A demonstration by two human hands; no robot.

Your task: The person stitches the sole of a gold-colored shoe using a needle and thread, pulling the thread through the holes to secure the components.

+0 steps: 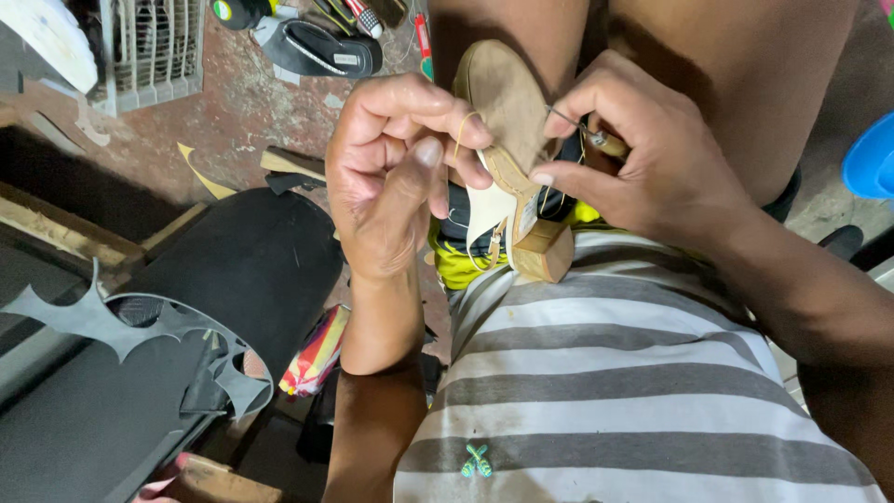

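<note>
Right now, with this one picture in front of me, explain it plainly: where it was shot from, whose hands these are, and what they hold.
The picture comes from a camera worn on a person's head, looking down at their own lap and striped shirt. No machine is present, only two bare hands. The left hand grips a tan sandal turned sole up, with a wooden heel, and pinches a yellowish thread. The right hand holds a thin awl against the sole's edge. On the floor beyond lie a black flip-flop and a dark rubber sheet with shapes cut out.
</note>
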